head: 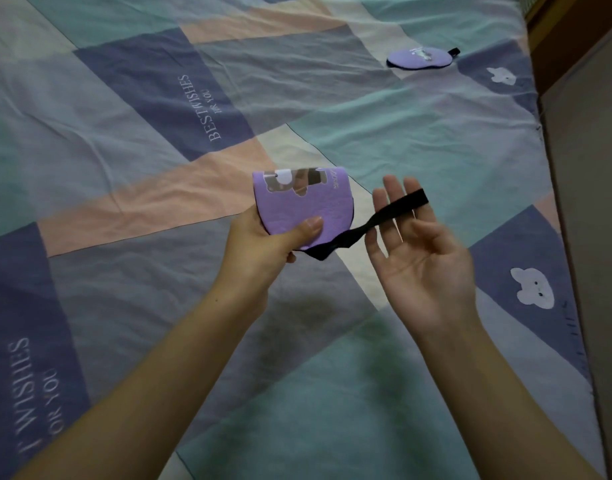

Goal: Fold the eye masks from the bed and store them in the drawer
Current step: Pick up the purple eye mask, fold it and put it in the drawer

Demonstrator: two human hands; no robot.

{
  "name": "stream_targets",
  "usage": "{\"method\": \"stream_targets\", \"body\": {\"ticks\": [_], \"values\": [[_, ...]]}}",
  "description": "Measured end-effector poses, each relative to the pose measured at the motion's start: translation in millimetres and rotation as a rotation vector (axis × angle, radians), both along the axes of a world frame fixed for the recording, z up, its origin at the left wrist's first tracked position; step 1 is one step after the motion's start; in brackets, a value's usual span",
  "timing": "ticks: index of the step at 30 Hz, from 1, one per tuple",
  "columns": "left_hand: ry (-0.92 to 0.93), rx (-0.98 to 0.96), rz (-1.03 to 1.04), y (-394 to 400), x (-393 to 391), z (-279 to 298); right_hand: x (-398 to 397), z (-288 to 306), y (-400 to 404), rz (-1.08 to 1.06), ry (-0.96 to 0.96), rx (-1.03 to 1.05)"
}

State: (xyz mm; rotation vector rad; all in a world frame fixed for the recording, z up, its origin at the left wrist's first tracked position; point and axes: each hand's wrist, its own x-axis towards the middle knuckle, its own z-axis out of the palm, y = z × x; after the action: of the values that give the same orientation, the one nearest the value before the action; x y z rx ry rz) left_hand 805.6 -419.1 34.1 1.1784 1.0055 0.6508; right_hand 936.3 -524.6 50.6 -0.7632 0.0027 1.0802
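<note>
Two hands [263, 237] [418, 251]: the left pinches a folded purple fabric eye mask [297, 202]. Right fingers [394, 195], spread, carry its black elastic strap [384, 220], which could slip free.

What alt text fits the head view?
A person's left hand grips a folded purple eye mask above a patchwork bedsheet, its black strap draped over the open right hand. A second mask lies flat farther away.

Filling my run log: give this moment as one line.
left hand holds folded purple eye mask | right hand open, black strap across fingers | second eye mask flat on bed sheet
</note>
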Motion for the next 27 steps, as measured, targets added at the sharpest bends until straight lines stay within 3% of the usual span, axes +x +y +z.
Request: {"method": "stream_targets", "body": {"ticks": [1,4,5,6,7,11,14,16,23,27], "values": [[-0.013,-0.008,-0.003,-1.8,-0.1,-0.4,-0.3,-3.9,1.7,-0.003,-0.214,-0.128],[-0.065,-0.045,0.060,-0.4,0.3,2.5,-4.6,-11.8,2.0,0.072,-1.153,-0.580],[-0.090,-0.062,0.108,2.7,0.0,3.2,-4.5,-14.3,-0.2,0.183,-1.366,-0.675],[-0.114,-0.080,0.164,6.6,-0.8,3.9,-3.4,-17.1,-2.8,0.286,-1.448,-0.730],[-0.126,-0.089,0.213,10.8,-2.2,3.3,-3.9,-16.3,-4.9,0.344,-1.356,-0.717],[-0.042,-0.051,0.230,16.7,-10.0,-6.7,-3.1,-3.0,-1.4,0.146,-0.161,-0.262],[-0.079,-0.168,0.177,8.5,-8.5,-10.0,-4.6,-5.5,2.4,0.095,0.135,-0.021],[-0.128,-0.233,0.169,4.2,-5.2,-8.6,-11.4,-8.1,8.0,0.069,0.129,-0.048],[-0.225,-0.319,0.152,0.7,-0.3,-8.9,-27.4,-26.4,8.0,0.057,-0.223,-0.250],[-0.142,-0.187,0.048,1.1,-1.3,-11.1,-33.9,-28.8,3.2,0.101,-0.516,-0.285]]}}
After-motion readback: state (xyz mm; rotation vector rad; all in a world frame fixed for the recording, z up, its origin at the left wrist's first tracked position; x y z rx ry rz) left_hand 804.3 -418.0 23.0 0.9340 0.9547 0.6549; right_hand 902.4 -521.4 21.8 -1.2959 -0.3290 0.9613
